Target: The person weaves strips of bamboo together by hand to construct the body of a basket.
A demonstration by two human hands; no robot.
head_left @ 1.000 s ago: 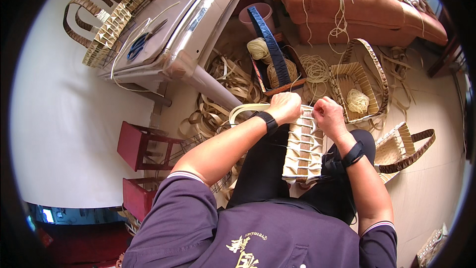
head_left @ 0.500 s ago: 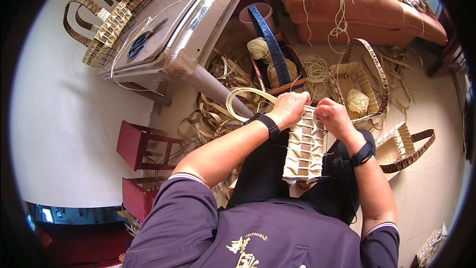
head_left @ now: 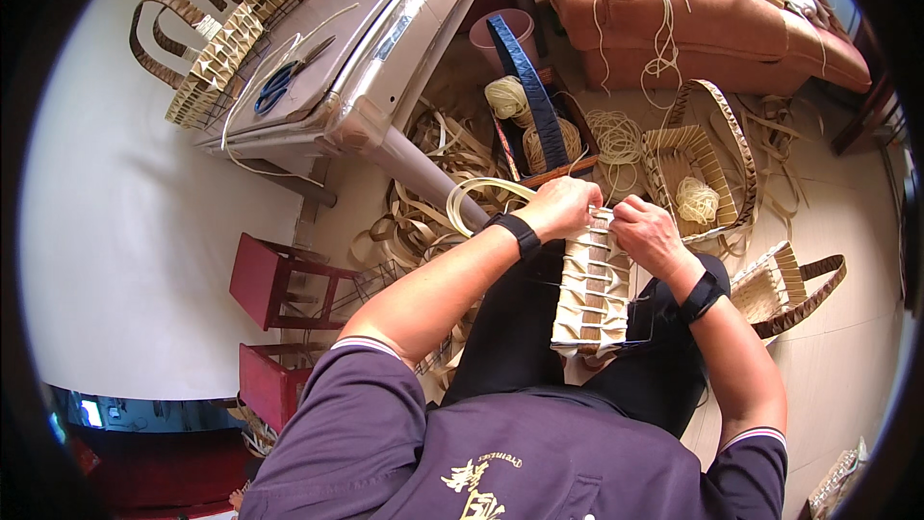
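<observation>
On my lap rests a small wire-frame basket (head_left: 591,297), its side laced with cream strips over a brown band. My left hand (head_left: 566,208) is closed at the basket's far end, and a looped cream strip (head_left: 469,195) trails out of it to the left. Just right of that end, my right hand (head_left: 647,233) is closed in a pinch by the rim. Whatever lies between its fingertips is too small to make out. Bare dark wire shows along the basket's near right corner.
Ahead on the floor stand a blue-handled box (head_left: 532,96) with cord balls and a handled basket (head_left: 688,169). A smaller basket (head_left: 775,294) sits to the right. Loose strips (head_left: 414,221) lie beside the table leg. Scissors (head_left: 279,87) rest on the table; red stools (head_left: 274,279) stand left.
My right hand has shifted slightly at the rim, and its forearm has swung a little outward to the right. The left hand keeps its place; the strip loop has narrowed slightly.
</observation>
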